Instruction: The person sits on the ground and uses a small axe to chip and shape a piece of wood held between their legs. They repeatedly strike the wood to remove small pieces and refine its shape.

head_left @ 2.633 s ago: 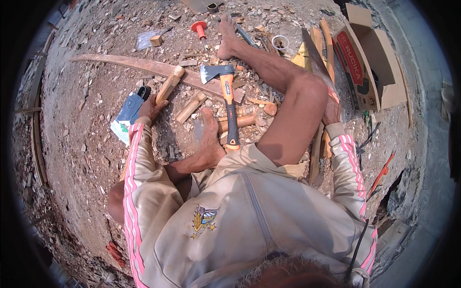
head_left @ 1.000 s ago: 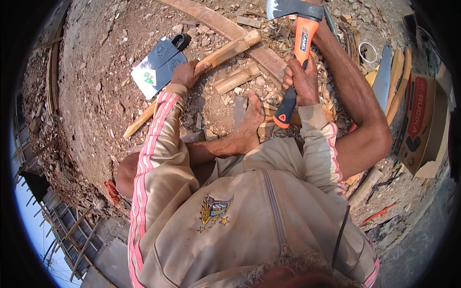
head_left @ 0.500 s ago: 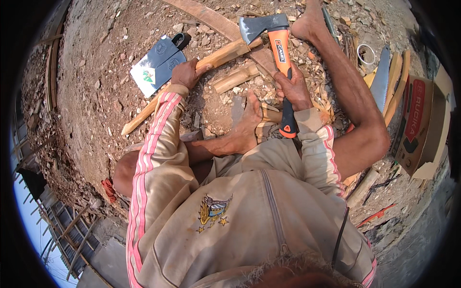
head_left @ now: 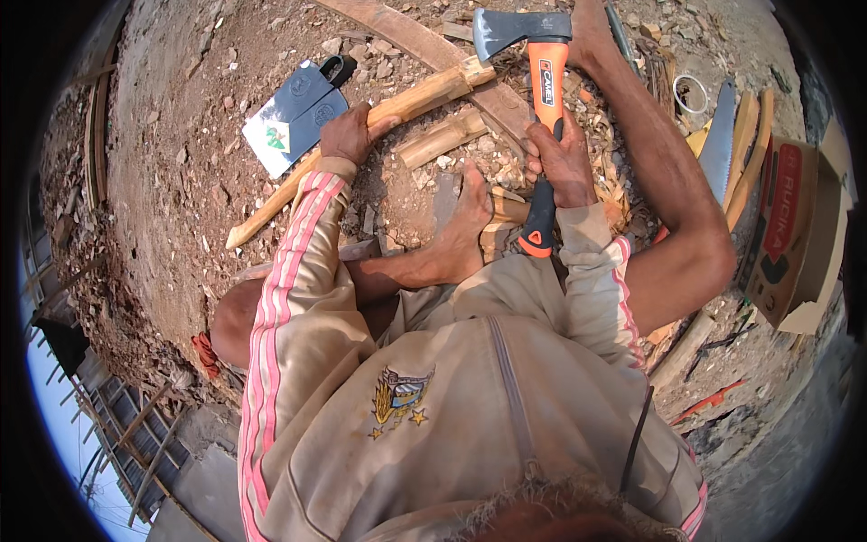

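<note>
My left hand [head_left: 348, 135] is wrapped round a long wooden handle [head_left: 415, 97] that slants from lower left to upper right. The handle's far end lies over a flat brown plank [head_left: 397, 29]. In my right hand [head_left: 564, 158] is an axe [head_left: 546, 77] with an orange and black grip; its dark head points up and its pale cutting edge faces left, just right of the handle's far end. A short block of wood [head_left: 442, 139] lies on the ground between my hands. My bare foot [head_left: 461, 235] rests below that block.
A dark blade cover with white packaging [head_left: 293, 117] lies left of the handle. At the right are a white ring [head_left: 690, 94], a handsaw [head_left: 718, 144], wooden strips [head_left: 748, 163] and an open cardboard box [head_left: 795, 235]. Stones and wood chips litter the ground.
The axe has shifted right and slightly up, away from the handle's end, with my right hand on it. My left hand and the handle have barely moved.
</note>
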Motion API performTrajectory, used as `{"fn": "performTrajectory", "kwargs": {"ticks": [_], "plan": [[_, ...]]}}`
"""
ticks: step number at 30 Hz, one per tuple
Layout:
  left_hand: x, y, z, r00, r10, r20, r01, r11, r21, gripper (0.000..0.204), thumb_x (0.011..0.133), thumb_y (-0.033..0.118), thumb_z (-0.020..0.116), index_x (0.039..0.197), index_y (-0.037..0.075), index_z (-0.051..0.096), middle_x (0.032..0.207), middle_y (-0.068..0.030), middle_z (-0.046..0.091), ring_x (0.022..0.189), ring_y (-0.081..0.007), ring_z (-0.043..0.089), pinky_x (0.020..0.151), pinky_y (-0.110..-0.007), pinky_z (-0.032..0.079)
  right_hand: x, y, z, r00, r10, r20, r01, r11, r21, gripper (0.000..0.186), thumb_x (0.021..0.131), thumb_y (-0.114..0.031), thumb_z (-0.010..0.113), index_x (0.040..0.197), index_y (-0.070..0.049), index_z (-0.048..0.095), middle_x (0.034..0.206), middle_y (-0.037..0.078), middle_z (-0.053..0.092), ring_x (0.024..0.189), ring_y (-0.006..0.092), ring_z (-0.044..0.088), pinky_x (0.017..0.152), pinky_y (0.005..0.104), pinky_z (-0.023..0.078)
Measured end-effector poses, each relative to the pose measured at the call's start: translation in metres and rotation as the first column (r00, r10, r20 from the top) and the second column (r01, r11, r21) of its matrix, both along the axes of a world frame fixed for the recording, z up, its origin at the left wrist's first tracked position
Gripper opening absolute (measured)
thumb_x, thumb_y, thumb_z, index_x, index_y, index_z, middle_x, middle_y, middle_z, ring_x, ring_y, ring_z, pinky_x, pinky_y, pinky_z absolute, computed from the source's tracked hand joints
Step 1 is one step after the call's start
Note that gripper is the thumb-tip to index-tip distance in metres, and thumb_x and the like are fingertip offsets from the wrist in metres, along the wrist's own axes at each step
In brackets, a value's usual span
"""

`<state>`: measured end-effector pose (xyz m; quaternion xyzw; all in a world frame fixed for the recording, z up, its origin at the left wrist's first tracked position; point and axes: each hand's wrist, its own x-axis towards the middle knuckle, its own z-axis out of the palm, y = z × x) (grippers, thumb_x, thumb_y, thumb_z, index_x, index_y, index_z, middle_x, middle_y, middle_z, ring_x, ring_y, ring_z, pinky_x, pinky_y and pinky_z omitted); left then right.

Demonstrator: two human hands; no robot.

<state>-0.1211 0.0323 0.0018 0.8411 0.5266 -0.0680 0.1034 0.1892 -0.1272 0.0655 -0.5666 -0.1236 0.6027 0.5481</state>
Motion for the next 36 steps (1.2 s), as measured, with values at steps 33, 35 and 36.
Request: {"fn": "performTrajectory", "kwargs": {"ticks": [33, 35, 36], "plan": [[-0.003, -0.015, -0.002, 1.000, -0.010, 0.029, 0.005, 0.988, 0.153, 0.074, 0.082, 0.081, 0.056, 0.094, 0.008, 0.064, 0.086, -0.0142, 0.069, 0.082, -0.0340, 0.069, 0.068, -0.046, 0.053, 0.009, -0.005, 0.001, 0.997, -0.074, -0.026, 0.073, 0.997, -0.029, 0.024, 0.092, -0.005, 0.061, 0.112, -0.009, 0.049, 0.067, -0.001, 0.047, 0.046, 0.0073, 0.046, 0.040, 0.0257, 0.041], [-0.001, -0.016, 0.001, 1.000, -0.017, 0.025, 0.013, 0.987, 0.159, 0.073, 0.084, 0.079, 0.056, 0.095, 0.006, 0.061, 0.084, -0.0155, 0.067, 0.080, -0.0363, 0.068, 0.069, -0.047, 0.052, 0.006, -0.004, -0.004, 0.998, -0.058, -0.008, 0.058, 0.998, -0.033, 0.025, 0.092, -0.006, 0.061, 0.114, -0.009, 0.049, 0.069, -0.001, 0.048, 0.046, 0.0076, 0.046, 0.040, 0.0254, 0.042], [0.001, -0.013, 0.000, 1.000, -0.012, 0.029, 0.008, 0.989, 0.146, 0.073, 0.084, 0.079, 0.056, 0.095, 0.006, 0.061, 0.084, -0.0156, 0.068, 0.080, -0.0363, 0.068, 0.069, -0.047, 0.052, 0.002, -0.006, -0.009, 1.000, 0.003, -0.006, -0.004, 0.998, -0.061, 0.026, 0.092, -0.006, 0.062, 0.115, -0.009, 0.050, 0.070, -0.001, 0.048, 0.047, 0.0075, 0.046, 0.041, 0.0251, 0.042]]}}
